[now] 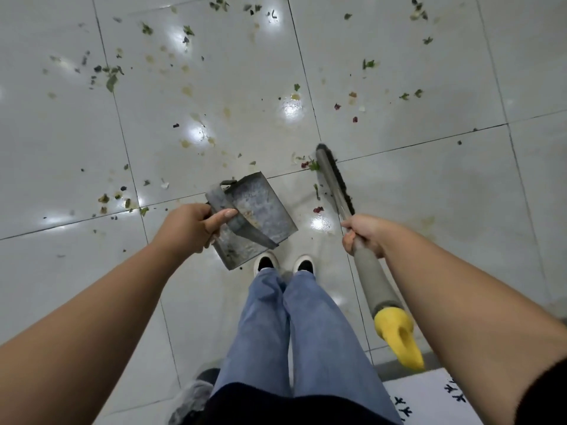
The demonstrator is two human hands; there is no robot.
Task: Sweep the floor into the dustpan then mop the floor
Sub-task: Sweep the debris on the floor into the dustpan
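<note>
Still sweeping: dustpan held up, broom down

Your left hand (191,225) grips the metal dustpan (257,216) by its strap handle, held off the floor (429,179), probably ready to set down. Your right hand (363,233) wraps the broom (334,182) shaft, bristles touching the tiles beside leaf scraps (112,76) scattered ahead. No readable lettering; the mat (429,400) shows only dark marks.

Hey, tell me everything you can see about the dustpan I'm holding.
The dustpan looks like dull grey sheet metal, scuffed and stained, with a flat rectangular tray, low side walls and a strap-like handle across it. The left hand grips that handle, thumb lying along the strap. It is tilted, and whether it touches the tiled floor is unclear, just ahead of the person's shoes. Only faint residue shows inside. The broom head lies to its right, apart from it.
</note>
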